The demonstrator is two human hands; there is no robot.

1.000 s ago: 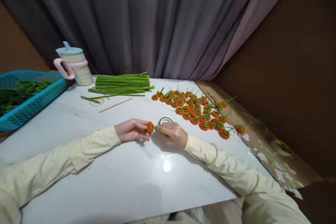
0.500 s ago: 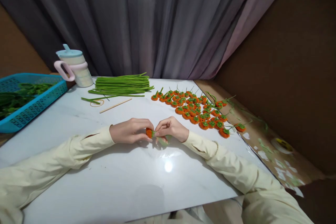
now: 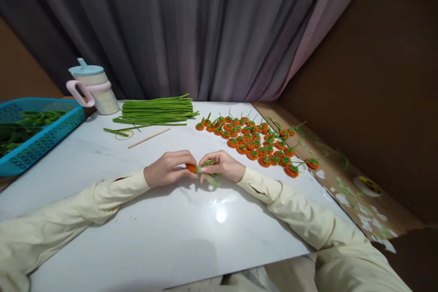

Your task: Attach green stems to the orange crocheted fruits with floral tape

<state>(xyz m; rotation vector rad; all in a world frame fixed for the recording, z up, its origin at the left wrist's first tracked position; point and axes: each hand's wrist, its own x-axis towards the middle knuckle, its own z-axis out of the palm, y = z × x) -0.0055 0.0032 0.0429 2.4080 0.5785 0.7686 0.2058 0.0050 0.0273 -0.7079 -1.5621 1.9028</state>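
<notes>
My left hand (image 3: pixel 171 169) pinches a small orange fuzzy ball (image 3: pixel 191 168) with a green top, like a pipe-cleaner persimmon, between thumb and fingers. Close against it, my right hand (image 3: pixel 224 165) has thumb and fingertips closed on its green stem (image 3: pixel 207 163). A pale green strip (image 3: pixel 212 181), which looks like tape, hangs below the right fingers. Both hands are just above the white tabletop (image 3: pixel 153 228). Many finished-looking orange balls with green tops (image 3: pixel 252 154) stand in a cluster beyond my right hand.
Green pipe cleaners (image 3: pixel 153 110) lie in a bundle at the back, near a thin wooden stick (image 3: pixel 149 138) and a rubber band (image 3: pixel 123 135). A lidded cup (image 3: pixel 104 100) and a blue basket (image 3: pixel 44 139) of green pieces stand left. Paper scraps (image 3: pixel 342 199) and a tape roll (image 3: pixel 367 187) lie right.
The orange ball has tilted and shifted slightly left in my left hand. My right fingers have turned, and the green stem now shows above the thumb.
</notes>
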